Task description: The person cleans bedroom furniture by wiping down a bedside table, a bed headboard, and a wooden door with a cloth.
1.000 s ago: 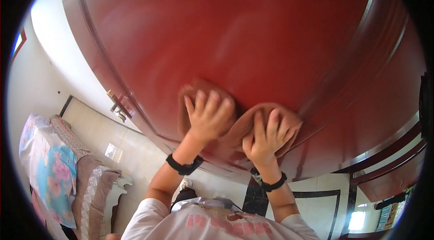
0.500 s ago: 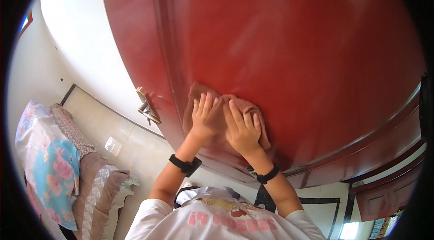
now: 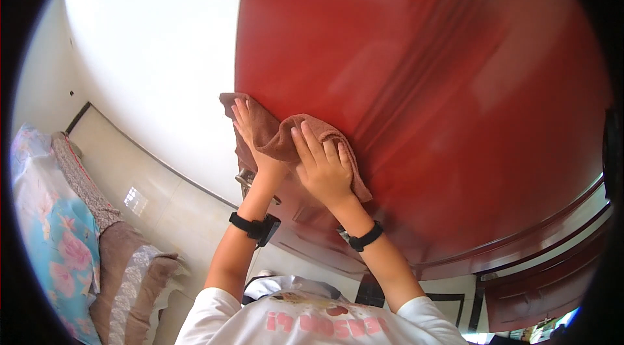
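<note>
1. The right hand lay spread on the brown cloth, its fingers nearly straight and slightly parted, pressing from above rather than clutching.
2. The left hand was turned more edge-on, fingers long and close together against the cloth's left part. A fold hid its thumb and much of its palm, so I could not tell whether it pinched the fabric.
3. The cloth rested against the red door, bunched in a raised fold between the hands; its upper left corner reached slightly past the door's free edge.
4. The step in hand appeared to be wiping the door's face at that edge, both hands bearing on one cloth.
5. A further stroke called, in my judgement, for flattening the fold, keeping both palms on the cloth and steering round the metal handle, partly hidden by the left wrist and just below the cloth.
6. Black bands circled both wrists, the left carrying a boxy piece.
7. Farther out, a white wall stood left of the door, pale floor tiles lay below, and floral bedding was heaped at the lower left.
</note>
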`<control>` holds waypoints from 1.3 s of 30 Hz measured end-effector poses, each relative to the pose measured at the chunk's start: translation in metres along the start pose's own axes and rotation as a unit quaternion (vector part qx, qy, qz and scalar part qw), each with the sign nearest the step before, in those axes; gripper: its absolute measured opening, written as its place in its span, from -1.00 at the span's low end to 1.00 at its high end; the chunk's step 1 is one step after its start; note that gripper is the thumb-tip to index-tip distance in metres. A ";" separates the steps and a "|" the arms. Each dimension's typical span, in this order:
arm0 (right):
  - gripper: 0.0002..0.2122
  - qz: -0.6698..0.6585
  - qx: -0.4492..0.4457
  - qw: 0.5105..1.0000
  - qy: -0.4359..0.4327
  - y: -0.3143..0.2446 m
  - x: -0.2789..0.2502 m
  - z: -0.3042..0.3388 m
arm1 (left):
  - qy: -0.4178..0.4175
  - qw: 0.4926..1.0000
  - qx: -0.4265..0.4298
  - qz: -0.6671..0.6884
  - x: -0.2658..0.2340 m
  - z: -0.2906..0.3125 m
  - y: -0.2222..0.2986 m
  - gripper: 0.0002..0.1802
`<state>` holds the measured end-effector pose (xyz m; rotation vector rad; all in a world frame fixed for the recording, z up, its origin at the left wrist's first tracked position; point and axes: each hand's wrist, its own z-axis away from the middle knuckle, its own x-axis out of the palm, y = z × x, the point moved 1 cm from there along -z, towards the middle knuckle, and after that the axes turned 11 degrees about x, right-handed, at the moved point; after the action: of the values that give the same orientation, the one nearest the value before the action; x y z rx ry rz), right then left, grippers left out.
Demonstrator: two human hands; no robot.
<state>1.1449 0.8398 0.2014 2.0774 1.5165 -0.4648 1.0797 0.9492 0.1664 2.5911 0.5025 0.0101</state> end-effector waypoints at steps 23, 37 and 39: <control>-0.63 -0.153 -0.102 0.979 -0.084 -0.087 0.087 -0.012 | -0.058 0.953 -0.249 0.160 -0.062 0.034 -0.104 -0.79; -0.72 -0.191 0.132 0.938 -0.255 -0.092 0.058 0.074 | -0.235 0.962 -0.139 -0.001 -0.112 0.049 -0.075 -0.83; -0.75 -0.156 0.175 0.917 -0.323 -0.088 0.067 0.079 | -0.242 0.962 -0.123 0.018 -0.101 0.062 -0.071 -0.81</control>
<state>1.0846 0.8648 0.0822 1.6422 1.4056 -1.4742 0.9664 0.9421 0.0868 2.2477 0.2527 -0.5036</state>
